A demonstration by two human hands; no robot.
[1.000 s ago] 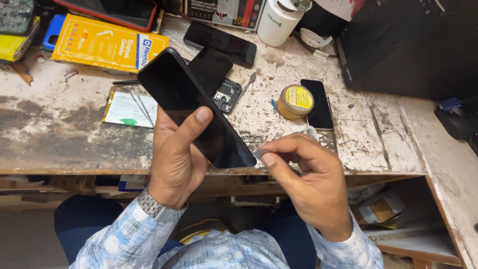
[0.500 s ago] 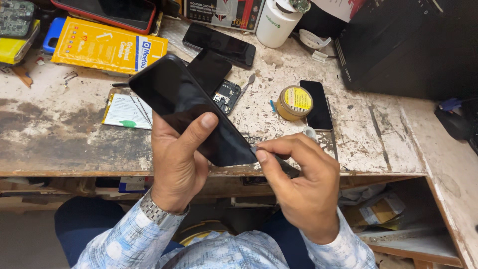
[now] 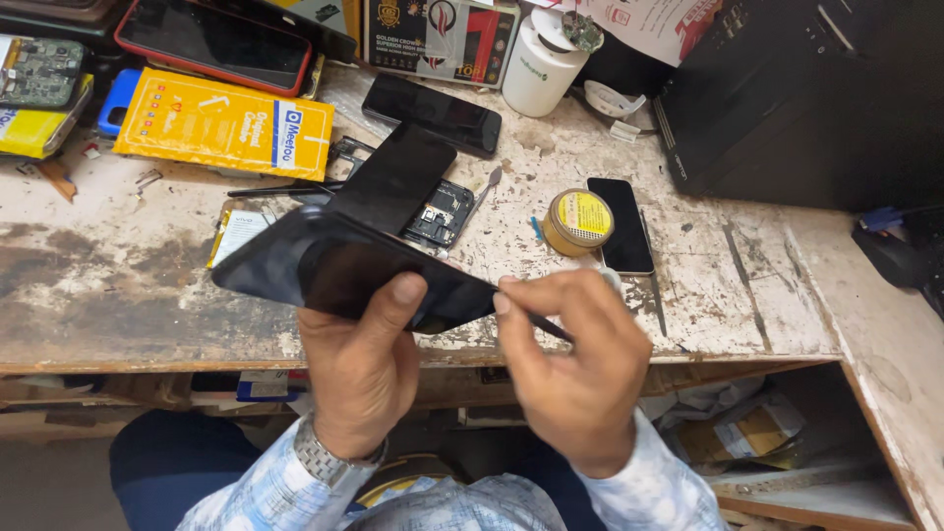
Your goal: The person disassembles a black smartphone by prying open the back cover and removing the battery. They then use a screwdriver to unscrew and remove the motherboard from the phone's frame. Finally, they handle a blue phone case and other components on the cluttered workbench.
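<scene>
My left hand (image 3: 362,379) grips a black phone (image 3: 324,270) from below, thumb pressed on its dark glass, and holds it nearly level above the front edge of the worn workbench (image 3: 118,295). My right hand (image 3: 575,359) pinches a thin dark tool (image 3: 547,327) and touches the phone's right end with its fingertips. Behind the held phone an opened phone (image 3: 438,211) lies on the bench with its insides showing and a black panel (image 3: 393,177) over it.
On the bench are a yellow packet (image 3: 221,123), a red-cased phone (image 3: 211,44), a black phone (image 3: 431,113), another black phone (image 3: 621,224), a round yellow tin (image 3: 578,218), a white tub (image 3: 539,71) and a circuit board (image 3: 39,71). A black box (image 3: 787,88) stands at the right.
My left hand has tilted the phone from a steep diagonal down to nearly level and swung it left. My right hand has stayed at the phone's right end with the tool.
</scene>
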